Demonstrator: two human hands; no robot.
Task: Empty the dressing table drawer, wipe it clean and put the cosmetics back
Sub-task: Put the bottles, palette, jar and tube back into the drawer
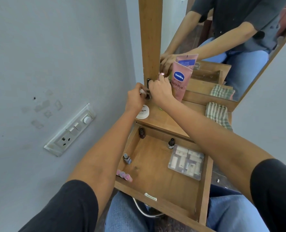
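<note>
Both hands reach the counter's (pixel 165 121) back-left, by the mirror frame (pixel 150 39). L hand (pixel 135 99): fingers curled round a small white tube (pixel 142 91). R hand (pixel 160 91): fingers pinch a pink-capped item (pixel 161 74). The open drawer (pixel 155 164) below holds a dark bottle (pixel 141 133), pink tubes (pixel 123 175) and a clear box (pixel 186 161).

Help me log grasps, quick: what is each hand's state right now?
Left hand: curled round a small pale tube.
Right hand: fingers curled, pinching a pink-capped item; what it is cannot be told.
</note>
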